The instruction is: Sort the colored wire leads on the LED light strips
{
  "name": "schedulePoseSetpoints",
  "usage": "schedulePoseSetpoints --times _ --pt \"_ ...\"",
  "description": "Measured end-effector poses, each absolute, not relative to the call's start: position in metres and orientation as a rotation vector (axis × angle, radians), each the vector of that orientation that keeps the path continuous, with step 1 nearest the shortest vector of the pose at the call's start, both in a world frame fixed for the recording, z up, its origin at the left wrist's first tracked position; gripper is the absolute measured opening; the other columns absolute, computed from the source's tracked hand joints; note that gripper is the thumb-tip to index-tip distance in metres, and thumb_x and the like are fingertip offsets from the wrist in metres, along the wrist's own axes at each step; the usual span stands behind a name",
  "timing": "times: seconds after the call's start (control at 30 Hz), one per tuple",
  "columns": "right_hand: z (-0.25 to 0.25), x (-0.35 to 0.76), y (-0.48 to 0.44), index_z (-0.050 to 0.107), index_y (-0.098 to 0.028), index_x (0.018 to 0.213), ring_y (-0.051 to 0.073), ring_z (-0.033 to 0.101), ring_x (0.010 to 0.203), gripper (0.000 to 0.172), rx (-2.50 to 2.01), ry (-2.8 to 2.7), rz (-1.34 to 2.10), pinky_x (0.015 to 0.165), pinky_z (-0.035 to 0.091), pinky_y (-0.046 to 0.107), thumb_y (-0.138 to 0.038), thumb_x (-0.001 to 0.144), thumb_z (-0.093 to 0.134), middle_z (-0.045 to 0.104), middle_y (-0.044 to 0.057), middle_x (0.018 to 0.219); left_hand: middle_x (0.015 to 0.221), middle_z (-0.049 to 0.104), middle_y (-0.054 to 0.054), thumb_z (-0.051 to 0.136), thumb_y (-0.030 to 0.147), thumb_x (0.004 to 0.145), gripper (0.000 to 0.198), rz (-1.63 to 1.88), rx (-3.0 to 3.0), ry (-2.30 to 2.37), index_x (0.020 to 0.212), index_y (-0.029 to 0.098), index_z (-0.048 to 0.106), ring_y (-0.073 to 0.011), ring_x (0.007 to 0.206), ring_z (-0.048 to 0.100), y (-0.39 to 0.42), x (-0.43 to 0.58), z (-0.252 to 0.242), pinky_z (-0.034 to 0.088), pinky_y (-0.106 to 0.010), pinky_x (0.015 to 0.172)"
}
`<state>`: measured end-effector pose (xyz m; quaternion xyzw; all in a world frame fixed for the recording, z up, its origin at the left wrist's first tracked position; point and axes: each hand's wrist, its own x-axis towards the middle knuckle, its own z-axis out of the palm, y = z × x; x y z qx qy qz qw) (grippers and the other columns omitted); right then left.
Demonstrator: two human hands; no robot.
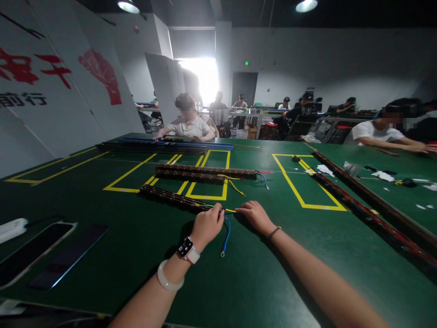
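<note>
A long dark wire bundle (167, 196) lies slantwise on the green table, its right end under my left hand (209, 221). The fingers of that hand are closed round the wires at this end. Out of the bundle runs a yellow wire (231, 210) that spans the gap to my right hand (254, 215), whose fingertips pinch its far end. A blue wire (227, 232) with a metal ring terminal hangs down beside my left hand and rests on the table. Just behind lie two more bundles (205, 173), with yellow and blue wire ends at their right.
Two phones (68, 257) and a white device (13, 230) lie at the left. Yellow tape (303, 200) marks rectangles on the table. Long bundles (368, 209) and paper scraps (324, 170) are at the right. A person (191, 123) works across the table, another (378, 132) at the right.
</note>
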<state>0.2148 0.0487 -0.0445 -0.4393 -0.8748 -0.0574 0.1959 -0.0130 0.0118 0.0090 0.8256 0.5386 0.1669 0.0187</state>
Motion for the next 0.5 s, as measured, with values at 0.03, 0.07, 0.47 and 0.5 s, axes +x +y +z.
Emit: schedulePoseSetpoints --times 0.03,0.07,0.47,0.5 --pt "-0.045 0.215 0.049 0.068 -0.029 0.111 0.018 0.055 0.084 0.028 -1.23 -2.449 -0.159 0.077 0.038 0.031 -0.015 0.09 0.054 0.067 0.004 0.093 0.084 0.068 -0.007 0.03 0.03 0.096 0.033 0.559 2.525 1.734 0.115 0.016 0.052 -0.0185 0.07 0.065 0.014 -0.014 0.007 0.044 -0.027 0.06" --pt "-0.045 0.215 0.049 0.068 -0.029 0.111 0.018 0.055 0.084 0.028 -1.23 -2.447 -0.156 0.077 0.038 0.031 -0.015 0.09 0.054 0.067 0.004 0.093 0.088 0.068 -0.007 0.03 0.029 0.096 0.033 0.597 2.498 1.772 0.119 0.016 0.05 -0.0187 0.073 0.065 0.017 -0.016 0.005 0.044 -0.027 0.062" --pt "-0.045 0.215 0.048 0.068 -0.027 0.111 0.018 0.055 0.086 0.026 -1.24 -2.446 -0.131 0.078 0.039 0.031 -0.018 0.092 0.053 0.067 0.005 0.095 0.121 0.058 -0.011 0.036 0.026 0.094 0.042 0.808 2.632 1.478 0.134 0.016 0.044 -0.0226 0.111 0.051 0.018 -0.014 -0.003 0.039 -0.039 0.098" --pt "-0.044 0.215 0.048 0.067 -0.027 0.111 0.018 0.055 0.086 0.026 -1.247 -2.448 -0.128 0.078 0.039 0.031 -0.018 0.092 0.053 0.067 0.005 0.095 0.127 0.056 -0.01 0.037 0.027 0.094 0.046 0.786 2.67 1.394 0.139 0.019 0.039 -0.0226 0.114 0.048 0.014 -0.013 -0.002 0.037 -0.04 0.101"
